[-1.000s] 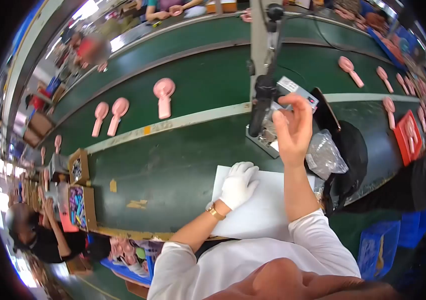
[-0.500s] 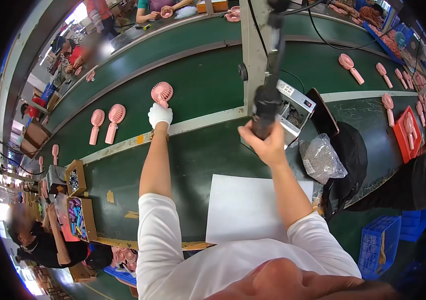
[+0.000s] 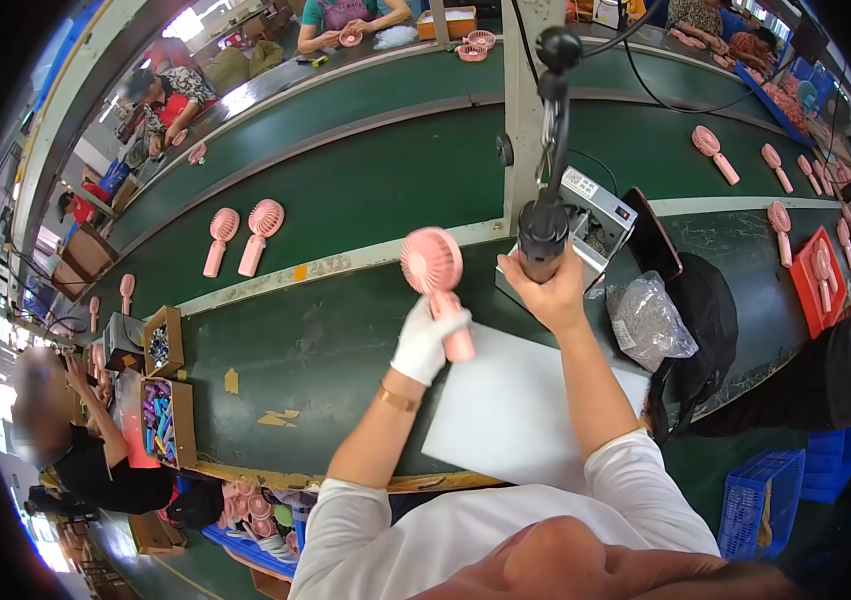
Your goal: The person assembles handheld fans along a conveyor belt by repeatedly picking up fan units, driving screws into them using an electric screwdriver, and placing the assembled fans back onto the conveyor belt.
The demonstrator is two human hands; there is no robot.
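My left hand (image 3: 424, 342), in a white glove, grips the handle of a pink handheld fan (image 3: 432, 262) above the bench, by the upper left corner of a white sheet (image 3: 506, 410). The round fan head points up and away from me. My bare right hand (image 3: 552, 290) is closed around the lower end of a black hanging electric screwdriver (image 3: 543, 228). Behind that tool stands a grey box-shaped device (image 3: 601, 205) with a digital display. A clear plastic bag (image 3: 649, 318) of small parts lies right of my right hand.
Several pink fans, one here (image 3: 263, 228), lie on the green conveyor (image 3: 376, 195). At left are a box of coloured parts (image 3: 182, 425) and another small carton (image 3: 174, 330). A red tray (image 3: 808, 290) and a black bag (image 3: 711, 330) are at right. Co-workers sit around the line.
My left hand has taken the fan from the conveyor and brought it back near the white sheet. My right hand, empty at first, now holds the screwdriver. The white sheet has tilted.
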